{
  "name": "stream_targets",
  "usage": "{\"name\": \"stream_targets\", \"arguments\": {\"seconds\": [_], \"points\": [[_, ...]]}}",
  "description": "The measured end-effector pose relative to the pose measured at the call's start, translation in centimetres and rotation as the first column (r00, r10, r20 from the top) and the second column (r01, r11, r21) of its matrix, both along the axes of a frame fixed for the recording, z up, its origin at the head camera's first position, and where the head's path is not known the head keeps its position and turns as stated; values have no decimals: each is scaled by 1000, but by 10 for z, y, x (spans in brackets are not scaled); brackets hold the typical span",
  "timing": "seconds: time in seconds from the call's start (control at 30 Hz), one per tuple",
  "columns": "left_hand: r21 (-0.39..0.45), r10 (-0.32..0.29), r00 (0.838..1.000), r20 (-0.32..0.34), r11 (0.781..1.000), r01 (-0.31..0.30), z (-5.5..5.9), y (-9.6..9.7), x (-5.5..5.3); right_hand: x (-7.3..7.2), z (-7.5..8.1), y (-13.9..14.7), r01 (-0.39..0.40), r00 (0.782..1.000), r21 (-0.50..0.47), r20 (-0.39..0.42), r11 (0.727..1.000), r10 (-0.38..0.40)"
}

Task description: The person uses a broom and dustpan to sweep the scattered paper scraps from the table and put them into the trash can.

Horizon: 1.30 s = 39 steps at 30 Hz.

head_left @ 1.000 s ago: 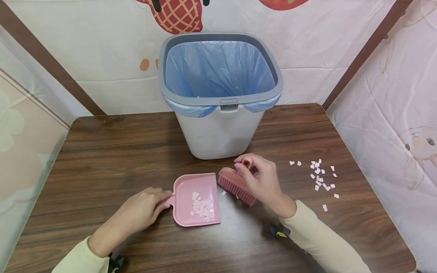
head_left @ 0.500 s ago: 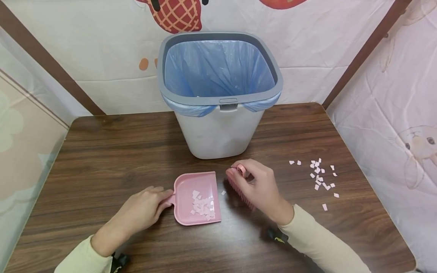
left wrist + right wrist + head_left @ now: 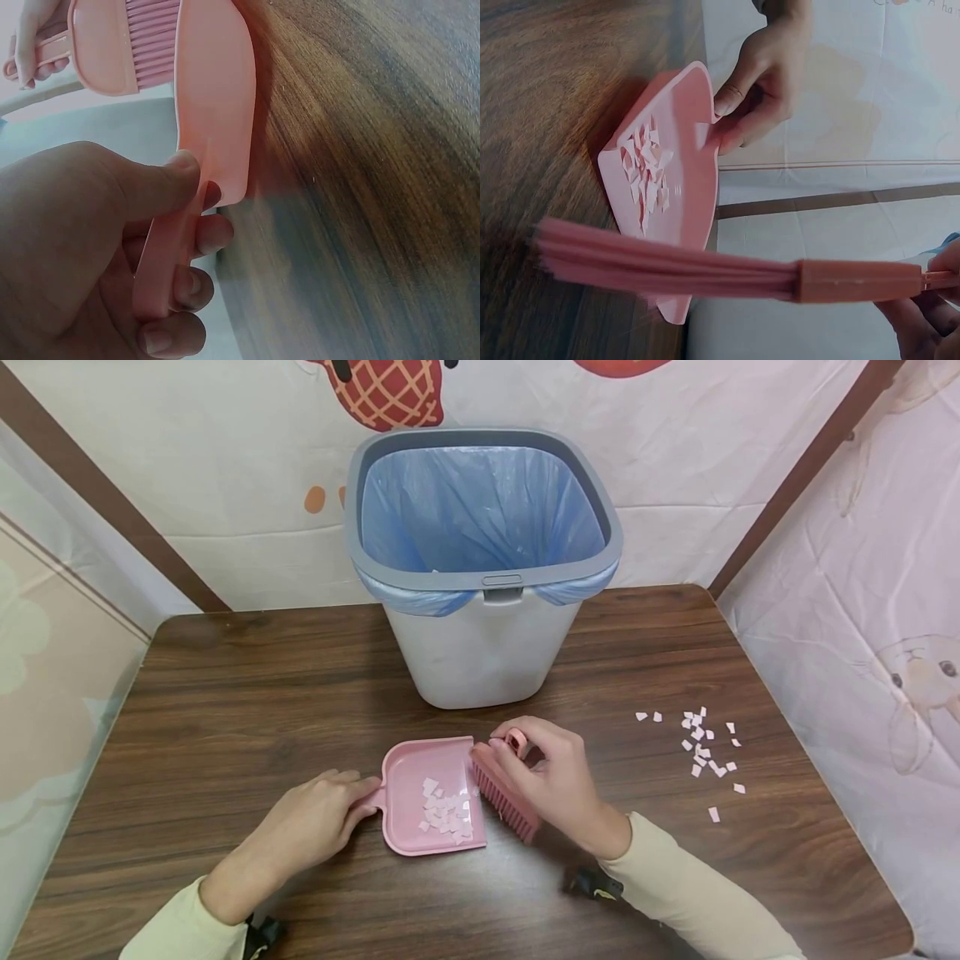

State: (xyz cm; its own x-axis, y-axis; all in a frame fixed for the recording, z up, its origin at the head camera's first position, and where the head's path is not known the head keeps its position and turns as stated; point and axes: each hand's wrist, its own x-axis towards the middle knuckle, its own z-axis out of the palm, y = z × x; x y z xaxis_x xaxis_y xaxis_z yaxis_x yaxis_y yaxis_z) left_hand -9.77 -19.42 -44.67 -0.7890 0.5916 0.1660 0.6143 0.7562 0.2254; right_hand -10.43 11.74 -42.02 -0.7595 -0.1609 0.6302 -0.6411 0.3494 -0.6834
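Observation:
My left hand (image 3: 318, 814) grips the handle of a pink dustpan (image 3: 408, 768), its thumb lying along the top in the left wrist view. The pan rests on the table with its open edge facing right. Inside it lies a heap of small white paper scraps (image 3: 446, 814), gathered toward that edge. In my right hand (image 3: 558, 777) is a pink brush (image 3: 495, 768), pinched by its short looped handle. The bristles (image 3: 667, 262) point down right at the pan's lip, with a scrap close by them.
Several more paper scraps (image 3: 701, 747) are scattered on the right side of the wooden table (image 3: 262, 693). Behind the dustpan stands a grey-white bin (image 3: 480, 652) lined with a blue bag (image 3: 480, 510). Printed cloth walls (image 3: 255, 477) border the table at the back and sides.
My right hand has lifted the brush back to the right, then brought it left and down against the dustpan's lip, pushing a stray scrap to the edge. The left hand and pan stay nearly still.

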Motion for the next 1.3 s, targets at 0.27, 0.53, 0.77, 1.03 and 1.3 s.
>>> {"name": "stream_targets", "arguments": {"seconds": [0.27, 0.53, 0.77, 1.03, 1.3], "points": [[2, -7, 1000, -4, 1000, 7, 0, 0, 1, -1, -2, 3, 29, 998, -81, 50, 996, -25], [6, 3, 1000, 3, 1000, -3, 0, 0, 2, -2, -1, 10, 77, 997, -83, 25, 994, -75], [9, 1, 1000, -2, 1000, -1, -1, -1, 2, -3, -3, 25, 129, 992, -75, 25, 989, -127], [17, -6, 1000, -7, 1000, 7, -2, -1, 2, -4, -4, 51, 230, 973, -47, 20, 972, -229], [21, -15, 1000, -5, 1000, 15, -2, -2, 2, -5, -5, 78, 342, 940, -16, -8, 939, -342]]}}
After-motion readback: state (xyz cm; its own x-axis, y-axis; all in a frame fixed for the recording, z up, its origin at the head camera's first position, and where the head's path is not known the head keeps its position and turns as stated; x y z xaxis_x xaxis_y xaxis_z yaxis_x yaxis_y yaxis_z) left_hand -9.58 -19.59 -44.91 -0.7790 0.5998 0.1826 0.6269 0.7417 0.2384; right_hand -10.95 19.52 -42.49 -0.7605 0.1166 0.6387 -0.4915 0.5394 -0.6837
